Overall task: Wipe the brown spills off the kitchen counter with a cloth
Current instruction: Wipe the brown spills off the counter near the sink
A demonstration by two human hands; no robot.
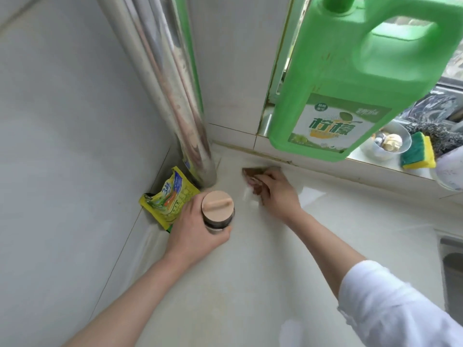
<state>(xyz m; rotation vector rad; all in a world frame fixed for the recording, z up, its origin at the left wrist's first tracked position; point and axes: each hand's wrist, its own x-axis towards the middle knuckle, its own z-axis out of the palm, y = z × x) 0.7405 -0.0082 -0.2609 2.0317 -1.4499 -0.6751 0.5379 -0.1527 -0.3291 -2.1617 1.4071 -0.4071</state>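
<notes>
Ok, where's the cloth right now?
Under the right hand, pressed on the counter near the back wall, right of the jar.

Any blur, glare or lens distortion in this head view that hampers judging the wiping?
Head view: the cloth under the right hand is motion-smeared; the near green detergent bottle looms soft; wide-angle bends the steel pipe; mild sheen on the counter.

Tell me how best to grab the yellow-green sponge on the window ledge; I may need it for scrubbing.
Pinch the sponge across its long flat faces, coming from the front over the counter. It leans against the dark scourer, and the green bottle hangs overhead to its left.
</notes>
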